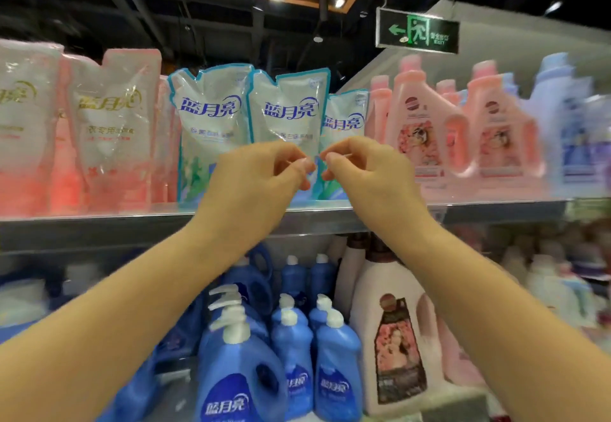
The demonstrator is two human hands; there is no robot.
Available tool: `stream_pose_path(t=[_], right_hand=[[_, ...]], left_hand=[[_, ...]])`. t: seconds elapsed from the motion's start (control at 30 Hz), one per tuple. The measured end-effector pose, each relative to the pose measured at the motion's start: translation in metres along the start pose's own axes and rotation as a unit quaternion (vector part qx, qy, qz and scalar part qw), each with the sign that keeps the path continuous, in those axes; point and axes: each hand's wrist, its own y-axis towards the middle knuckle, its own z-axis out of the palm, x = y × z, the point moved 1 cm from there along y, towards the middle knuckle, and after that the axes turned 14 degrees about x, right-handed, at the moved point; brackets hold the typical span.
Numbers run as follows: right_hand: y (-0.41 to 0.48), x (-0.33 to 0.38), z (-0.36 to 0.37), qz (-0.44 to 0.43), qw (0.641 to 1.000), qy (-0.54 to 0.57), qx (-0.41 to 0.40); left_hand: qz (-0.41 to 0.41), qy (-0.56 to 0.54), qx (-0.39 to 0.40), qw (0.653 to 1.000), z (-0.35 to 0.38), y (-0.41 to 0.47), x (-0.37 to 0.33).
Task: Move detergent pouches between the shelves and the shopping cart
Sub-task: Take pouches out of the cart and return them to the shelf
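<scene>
From the head view I see three blue-edged detergent pouches standing upright on the upper shelf (pixel 132 220), long axes vertical, notched spout corners up and printed fronts facing me: a left pouch (pixel 211 117), a middle pouch (pixel 289 110) and a right pouch (pixel 347 117) set a little further back.

My left hand (pixel 258 180) and right hand (pixel 367 177) are raised side by side in front of the middle pouch's lower half. The fingers of both are curled, with thumb and forefinger drawn together and the two sets of fingertips nearly meeting. I cannot tell whether either hand pinches the pouch film or only hovers before it.

The hands hide the lower half of the middle pouch, and part of the right pouch's too. The edges of the frame are smeared.

Pink-and-white pouches (pixel 112 114) stand to the left, pink bottles (pixel 426 124) to the right. Below are blue pump bottles (pixel 238 372) and a pale jug (pixel 393 349) with a dark label. A green exit sign (pixel 417 30) hangs above.
</scene>
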Motion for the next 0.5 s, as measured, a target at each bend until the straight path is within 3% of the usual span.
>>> stream_pose_path(t=[0.27, 0.5], right_hand=[[-0.205, 0.001, -0.122, 0.127, 0.979, -0.136, -0.086], [-0.405, -0.008, -0.237, 0.35, 0.893, -0.237, -0.153]], left_hand=[[0.064, -0.121, 0.081, 0.987, 0.125, -0.087, -0.149], [0.11, -0.27, 0.262, 0.92, 0.273, -0.186, -0.297]])
